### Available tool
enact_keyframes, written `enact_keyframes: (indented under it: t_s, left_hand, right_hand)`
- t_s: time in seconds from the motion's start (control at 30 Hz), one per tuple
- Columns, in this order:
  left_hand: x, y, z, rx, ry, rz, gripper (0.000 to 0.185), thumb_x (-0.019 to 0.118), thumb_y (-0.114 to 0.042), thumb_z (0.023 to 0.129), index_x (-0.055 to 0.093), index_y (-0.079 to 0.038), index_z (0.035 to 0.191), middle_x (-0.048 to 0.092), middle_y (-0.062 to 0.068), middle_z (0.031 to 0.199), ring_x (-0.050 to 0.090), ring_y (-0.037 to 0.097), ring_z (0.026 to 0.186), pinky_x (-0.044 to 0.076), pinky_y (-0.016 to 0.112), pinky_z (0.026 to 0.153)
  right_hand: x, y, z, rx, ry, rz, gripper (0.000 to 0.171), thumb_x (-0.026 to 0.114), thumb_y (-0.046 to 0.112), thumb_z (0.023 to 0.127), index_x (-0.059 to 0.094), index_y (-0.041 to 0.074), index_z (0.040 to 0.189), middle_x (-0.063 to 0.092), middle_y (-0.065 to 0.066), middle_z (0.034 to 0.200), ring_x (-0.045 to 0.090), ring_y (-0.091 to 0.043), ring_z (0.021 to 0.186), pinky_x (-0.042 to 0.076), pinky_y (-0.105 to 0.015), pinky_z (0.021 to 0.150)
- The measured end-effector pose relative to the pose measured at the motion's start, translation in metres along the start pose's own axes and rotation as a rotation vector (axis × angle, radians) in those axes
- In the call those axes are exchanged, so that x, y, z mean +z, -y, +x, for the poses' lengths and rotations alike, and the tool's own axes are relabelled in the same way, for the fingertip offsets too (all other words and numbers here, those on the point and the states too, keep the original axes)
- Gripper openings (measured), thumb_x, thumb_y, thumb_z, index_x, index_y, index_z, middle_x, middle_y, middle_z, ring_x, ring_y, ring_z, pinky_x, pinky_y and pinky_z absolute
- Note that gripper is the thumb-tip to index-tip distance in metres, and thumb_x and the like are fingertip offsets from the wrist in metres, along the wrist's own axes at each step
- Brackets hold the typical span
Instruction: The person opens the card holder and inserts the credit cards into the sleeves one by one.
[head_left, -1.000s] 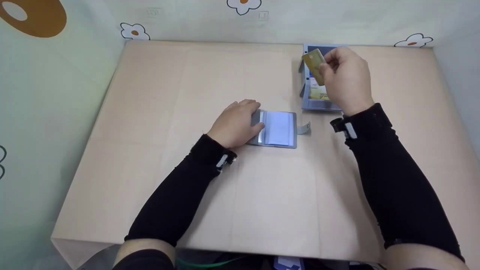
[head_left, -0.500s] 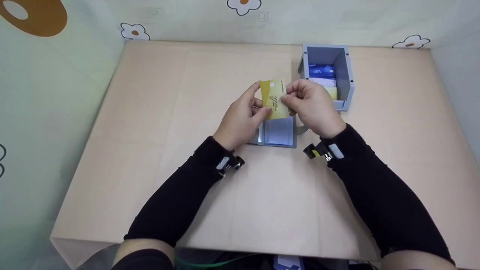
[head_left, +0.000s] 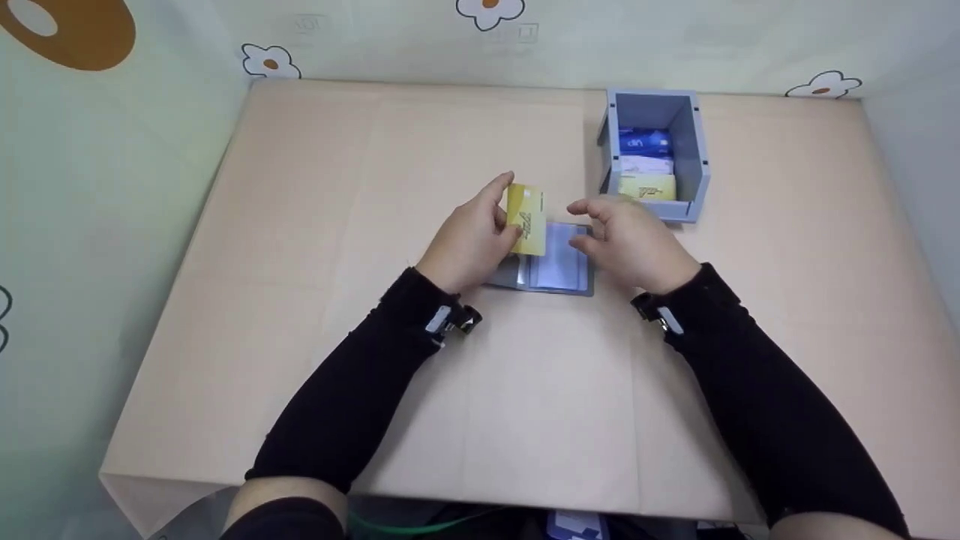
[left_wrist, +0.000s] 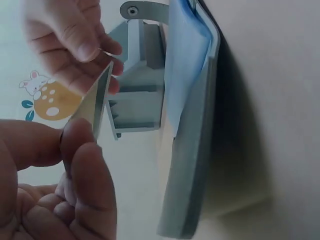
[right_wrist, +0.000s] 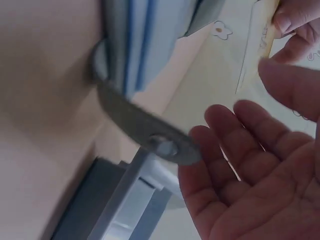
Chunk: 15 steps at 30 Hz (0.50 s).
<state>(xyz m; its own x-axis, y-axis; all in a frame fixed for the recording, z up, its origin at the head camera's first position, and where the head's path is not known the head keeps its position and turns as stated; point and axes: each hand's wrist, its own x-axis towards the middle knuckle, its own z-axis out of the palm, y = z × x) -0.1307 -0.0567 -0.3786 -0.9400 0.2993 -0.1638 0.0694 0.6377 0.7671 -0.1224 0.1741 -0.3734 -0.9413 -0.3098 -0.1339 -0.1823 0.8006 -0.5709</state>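
Note:
A yellow bank card [head_left: 534,221] is pinched by its left edge between the thumb and fingers of my left hand [head_left: 466,244], raised above an opened card holder [head_left: 561,262]. The left wrist view shows the card [left_wrist: 102,95] nearly edge-on. My right hand [head_left: 637,244] is apart from the card, over the holder's right side, fingers loosely bent around nothing. Clear plastic sleeves fill the holder's right half, and my left hand covers part of its grey left half. In the right wrist view the snap strap [right_wrist: 145,130] sticks out near my right fingertips.
Behind my right hand, toward the far edge of the table [head_left: 420,135], stands a grey open-topped box [head_left: 703,169]. It contains a blue card [head_left: 646,141], a whitish card [head_left: 646,164] and a yellow card [head_left: 651,187]. Walls with flower drawings border the table.
My right hand brought the yellow card from over the box to my left hand, which left the holder and took it. The right hand then let go and moved slightly right.

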Motion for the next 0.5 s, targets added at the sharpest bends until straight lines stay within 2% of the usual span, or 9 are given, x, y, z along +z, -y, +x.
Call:
enact_keyframes:
  t_s: [0.13,0.27,0.37,0.5]
  left_hand:
    - [-0.002,0.001,0.000,-0.041,0.039,0.028,0.074,0.062,-0.017,0.104,0.025,-0.014,0.168,0.065,-0.002,0.089,0.058,0.011,0.071,0.049,0.027,0.066]
    - [-0.003,0.001,0.001,-0.064,0.077,0.082,0.073,0.061,-0.018,0.104,0.026,-0.013,0.168,0.056,-0.003,0.083,0.050,0.011,0.067,0.042,0.027,0.063]
    - [-0.003,0.002,0.002,-0.065,0.093,0.139,0.073,0.061,-0.019,0.104,0.026,-0.012,0.168,0.053,-0.002,0.084,0.048,0.014,0.072,0.044,0.029,0.071]
    - [-0.001,0.004,0.003,-0.077,0.113,0.191,0.073,0.061,-0.021,0.104,0.026,-0.011,0.168,0.058,0.002,0.090,0.055,0.019,0.084,0.049,0.032,0.091]
  right_hand:
    - [0.003,-0.007,-0.005,0.001,0.073,-0.069,0.054,0.075,0.018,0.097,0.060,0.004,0.147,0.059,-0.016,0.152,0.052,-0.034,0.144,0.040,-0.054,0.121]
    - [0.007,-0.012,-0.007,-0.011,0.104,-0.097,0.063,0.078,0.019,0.094,0.056,0.002,0.150,0.053,-0.018,0.158,0.047,-0.036,0.149,0.034,-0.053,0.125]
    - [0.009,-0.014,-0.007,-0.007,0.123,-0.102,0.069,0.080,0.020,0.092,0.053,0.001,0.153,0.048,-0.019,0.161,0.044,-0.037,0.151,0.032,-0.053,0.127]
    - [0.012,-0.016,-0.006,0.002,0.147,-0.114,0.077,0.083,0.023,0.090,0.049,0.001,0.155,0.044,-0.019,0.164,0.042,-0.036,0.153,0.031,-0.051,0.127]
